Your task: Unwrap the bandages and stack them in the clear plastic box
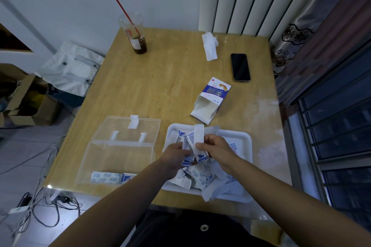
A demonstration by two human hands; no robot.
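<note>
My right hand pinches a white bandage strip that stands upright over the white tray. My left hand grips blue-and-white wrapper paper just beside it. Several wrapped bandages and torn wrappers fill the tray. The clear plastic box lies open to the left of the tray, its lid folded back. A few bandages lie along the box's near wall.
An opened blue-and-white bandage carton lies behind the tray. A black phone, crumpled white paper and a plastic cup with a red straw sit further back. The wooden table's edges drop off left and right; cables lie on the floor.
</note>
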